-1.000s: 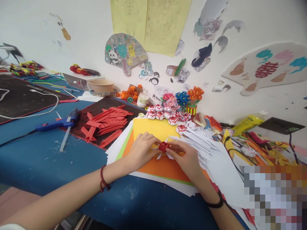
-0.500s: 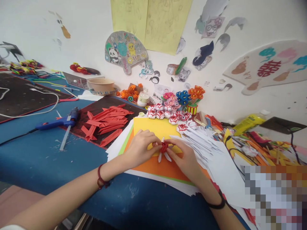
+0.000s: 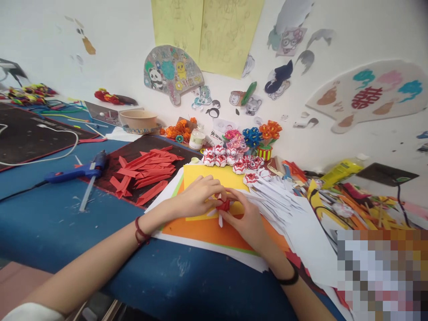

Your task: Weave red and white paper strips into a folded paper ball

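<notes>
Bowl [image 3: 138,119] at back by the wall, contents not visible. Left hand [image 3: 195,198] and right hand [image 3: 245,218] both pinch a small red paper flower [image 3: 223,205] over the orange sheet [image 3: 214,229]; fingers cover most of it. Lower right corner pixelated. Bare blue table [image 3: 60,223] lies left.

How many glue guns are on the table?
1. The blue glue gun lies on the blue table, left of the red paper strips and far from both hands. The clutter at the right could hide another.
</notes>
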Motion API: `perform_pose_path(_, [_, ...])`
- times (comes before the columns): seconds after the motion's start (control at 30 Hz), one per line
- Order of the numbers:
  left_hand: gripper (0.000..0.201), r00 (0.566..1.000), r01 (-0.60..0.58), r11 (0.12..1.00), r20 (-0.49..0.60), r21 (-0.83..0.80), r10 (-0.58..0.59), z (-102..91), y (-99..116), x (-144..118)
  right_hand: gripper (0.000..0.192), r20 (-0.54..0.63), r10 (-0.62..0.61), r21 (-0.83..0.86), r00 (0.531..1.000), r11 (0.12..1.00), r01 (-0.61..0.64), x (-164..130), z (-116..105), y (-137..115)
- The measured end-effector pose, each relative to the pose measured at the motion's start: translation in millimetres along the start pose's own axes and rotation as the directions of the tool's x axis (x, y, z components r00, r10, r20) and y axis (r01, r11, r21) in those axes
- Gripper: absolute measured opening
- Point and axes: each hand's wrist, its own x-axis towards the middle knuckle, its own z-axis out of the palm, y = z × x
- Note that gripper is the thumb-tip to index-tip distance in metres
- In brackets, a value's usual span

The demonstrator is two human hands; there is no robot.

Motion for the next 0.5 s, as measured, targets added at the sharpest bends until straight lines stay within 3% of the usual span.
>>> perform_pose_path(0.5, [0.014, 0.998, -0.038, 0.997, 0.039, -0.071, 0.041, -3.5, -9.1, 3.8, 0.049, 0.025, 0.054, 0.034, 0.998, 0.998, -0.055, 1.6, -5.0, 4.4])
